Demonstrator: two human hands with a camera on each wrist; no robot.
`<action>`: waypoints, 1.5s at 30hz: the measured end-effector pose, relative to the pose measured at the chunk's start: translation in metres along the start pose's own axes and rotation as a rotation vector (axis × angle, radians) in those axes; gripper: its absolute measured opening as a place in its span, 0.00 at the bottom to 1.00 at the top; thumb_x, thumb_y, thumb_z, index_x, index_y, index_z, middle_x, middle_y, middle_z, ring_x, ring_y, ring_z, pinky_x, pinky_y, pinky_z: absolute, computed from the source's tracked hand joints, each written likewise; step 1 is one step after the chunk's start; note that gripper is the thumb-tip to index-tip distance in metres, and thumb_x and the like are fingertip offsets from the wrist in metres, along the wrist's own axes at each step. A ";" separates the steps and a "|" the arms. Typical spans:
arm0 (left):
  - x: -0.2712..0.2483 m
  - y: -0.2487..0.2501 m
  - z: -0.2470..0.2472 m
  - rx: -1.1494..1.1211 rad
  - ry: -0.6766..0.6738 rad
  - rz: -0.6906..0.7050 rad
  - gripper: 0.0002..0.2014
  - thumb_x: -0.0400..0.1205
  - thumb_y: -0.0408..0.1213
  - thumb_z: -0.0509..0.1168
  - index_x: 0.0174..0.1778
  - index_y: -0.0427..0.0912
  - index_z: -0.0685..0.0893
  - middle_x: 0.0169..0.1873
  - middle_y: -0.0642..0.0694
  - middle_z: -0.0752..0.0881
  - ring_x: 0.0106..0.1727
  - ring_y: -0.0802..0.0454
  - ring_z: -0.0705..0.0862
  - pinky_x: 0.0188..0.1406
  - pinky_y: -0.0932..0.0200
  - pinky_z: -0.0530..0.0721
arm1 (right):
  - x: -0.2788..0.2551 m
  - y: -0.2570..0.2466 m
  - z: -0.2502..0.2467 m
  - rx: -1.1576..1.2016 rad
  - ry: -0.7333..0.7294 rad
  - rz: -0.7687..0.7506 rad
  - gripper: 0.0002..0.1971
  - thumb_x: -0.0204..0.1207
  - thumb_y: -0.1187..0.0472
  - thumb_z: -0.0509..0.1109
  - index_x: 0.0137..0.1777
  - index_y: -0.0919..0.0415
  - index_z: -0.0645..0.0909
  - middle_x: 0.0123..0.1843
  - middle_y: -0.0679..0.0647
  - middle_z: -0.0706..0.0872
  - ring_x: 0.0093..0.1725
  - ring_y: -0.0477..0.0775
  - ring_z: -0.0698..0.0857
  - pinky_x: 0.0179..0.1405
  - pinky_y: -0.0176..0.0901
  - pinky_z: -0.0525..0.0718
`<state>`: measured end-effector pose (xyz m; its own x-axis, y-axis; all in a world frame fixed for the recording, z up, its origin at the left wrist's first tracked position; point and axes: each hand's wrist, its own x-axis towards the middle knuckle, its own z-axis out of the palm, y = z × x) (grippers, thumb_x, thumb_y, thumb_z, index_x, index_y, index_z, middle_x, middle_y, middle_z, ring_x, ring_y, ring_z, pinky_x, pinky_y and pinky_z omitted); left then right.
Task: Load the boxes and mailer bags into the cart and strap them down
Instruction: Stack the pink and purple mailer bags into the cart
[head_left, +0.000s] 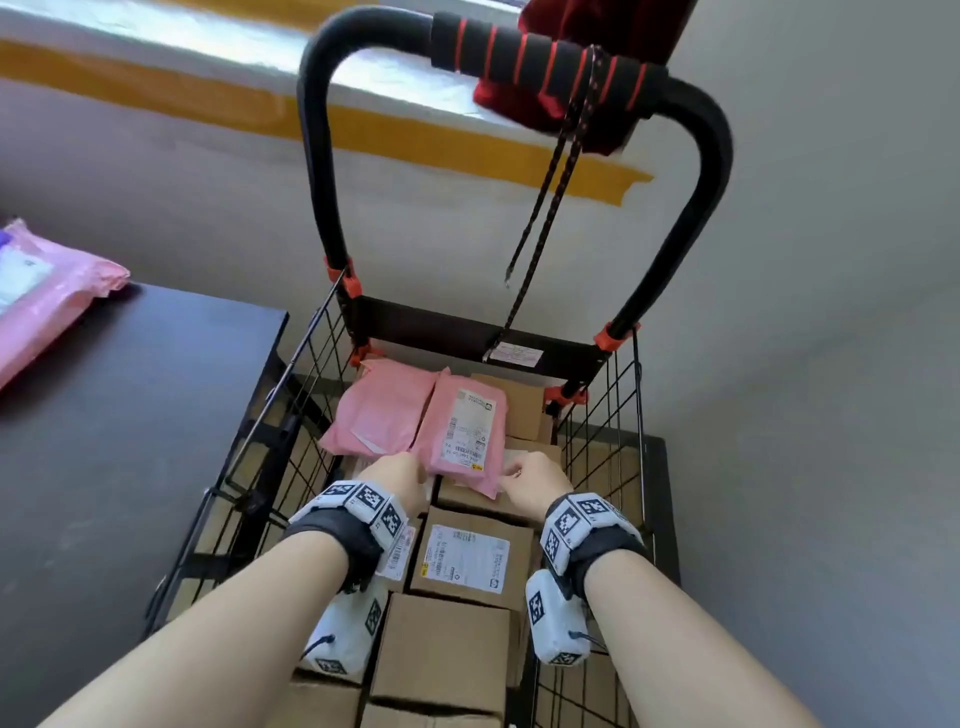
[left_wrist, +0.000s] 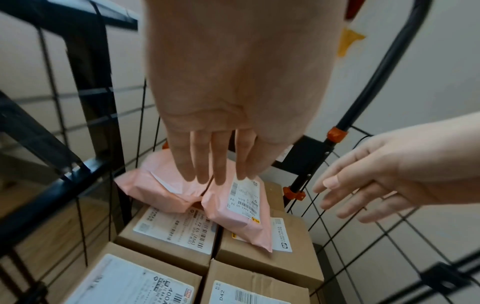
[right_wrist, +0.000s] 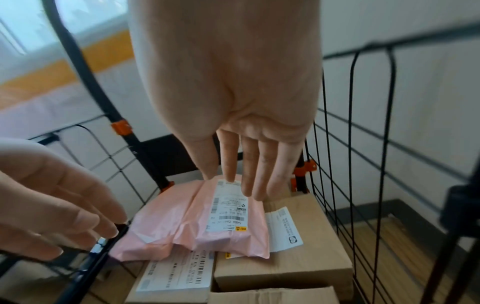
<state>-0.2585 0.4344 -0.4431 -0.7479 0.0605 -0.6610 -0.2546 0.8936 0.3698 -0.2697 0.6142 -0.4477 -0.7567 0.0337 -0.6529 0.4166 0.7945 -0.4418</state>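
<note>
Your left hand (head_left: 396, 475) and right hand (head_left: 535, 480) hover open above the labelled mailer (head_left: 465, 434); soft, light — grip its edges.

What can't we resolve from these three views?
- Label text on the labelled pink mailer: too small and blurred in every view.
- Boxes nearest the person: partly hidden in the head view by both forearms.
- Pink mailer on the table: cut off by the left edge.
- Cart wheels and floor: hidden by the load.
- Bungee cord's lower end: too small.
</note>
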 end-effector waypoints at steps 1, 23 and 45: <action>-0.020 -0.001 -0.001 0.019 0.028 0.017 0.16 0.82 0.31 0.57 0.66 0.39 0.78 0.61 0.40 0.84 0.61 0.43 0.84 0.63 0.49 0.82 | -0.017 -0.002 -0.001 -0.031 0.014 -0.018 0.13 0.79 0.58 0.66 0.59 0.63 0.84 0.56 0.56 0.86 0.54 0.58 0.85 0.46 0.40 0.78; -0.325 -0.247 -0.092 0.084 0.392 -0.041 0.14 0.79 0.37 0.60 0.58 0.47 0.84 0.60 0.43 0.85 0.63 0.42 0.83 0.63 0.53 0.81 | -0.276 -0.173 0.162 -0.272 0.140 -0.300 0.13 0.78 0.58 0.64 0.55 0.63 0.86 0.55 0.59 0.89 0.57 0.60 0.85 0.58 0.46 0.82; -0.213 -0.399 -0.303 -0.153 0.505 0.051 0.23 0.81 0.33 0.60 0.74 0.39 0.70 0.69 0.37 0.78 0.69 0.41 0.77 0.69 0.57 0.71 | -0.146 -0.381 0.217 0.368 0.135 -0.278 0.19 0.74 0.66 0.71 0.66 0.66 0.78 0.51 0.59 0.83 0.48 0.55 0.82 0.46 0.46 0.82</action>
<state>-0.1836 -0.0696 -0.2520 -0.9542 -0.1531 -0.2570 -0.2684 0.8175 0.5096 -0.2086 0.1750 -0.3178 -0.9133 -0.0521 -0.4040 0.3212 0.5181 -0.7928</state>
